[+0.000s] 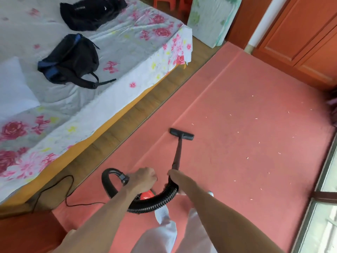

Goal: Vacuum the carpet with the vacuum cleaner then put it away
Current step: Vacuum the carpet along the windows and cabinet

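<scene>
Pushing the black T-shaped floor nozzle (181, 134) along the salmon-pink carpet (237, 143), the person grips the black rigid wand (176, 154) with the right hand (176, 181) curled round its lower end and grasps the black ribbed hose (155, 201) at its cuff in the clenched left hand (143, 178). White paper scraps (259, 142) lie unswept at two o'clock of the nozzle. The thin black power cord (54, 189), trailing at eight o'clock, could snag, or the looped hose could kink and choke suction, I reckon.
</scene>
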`<control>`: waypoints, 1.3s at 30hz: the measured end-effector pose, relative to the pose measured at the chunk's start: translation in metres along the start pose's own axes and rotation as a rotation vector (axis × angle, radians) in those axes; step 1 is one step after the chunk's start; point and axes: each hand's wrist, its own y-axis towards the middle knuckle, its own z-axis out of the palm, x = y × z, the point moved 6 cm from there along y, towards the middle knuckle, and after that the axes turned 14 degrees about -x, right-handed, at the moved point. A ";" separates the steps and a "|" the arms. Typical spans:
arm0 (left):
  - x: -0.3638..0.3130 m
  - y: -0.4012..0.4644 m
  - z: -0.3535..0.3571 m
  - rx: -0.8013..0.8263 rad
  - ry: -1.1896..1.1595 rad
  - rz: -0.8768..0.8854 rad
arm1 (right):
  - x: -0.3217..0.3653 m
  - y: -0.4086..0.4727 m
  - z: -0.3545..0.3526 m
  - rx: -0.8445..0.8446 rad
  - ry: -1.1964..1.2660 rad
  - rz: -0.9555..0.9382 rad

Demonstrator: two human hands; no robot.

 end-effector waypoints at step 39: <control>-0.019 0.027 0.022 0.042 -0.095 0.002 | 0.030 0.025 -0.043 0.009 -0.715 -0.145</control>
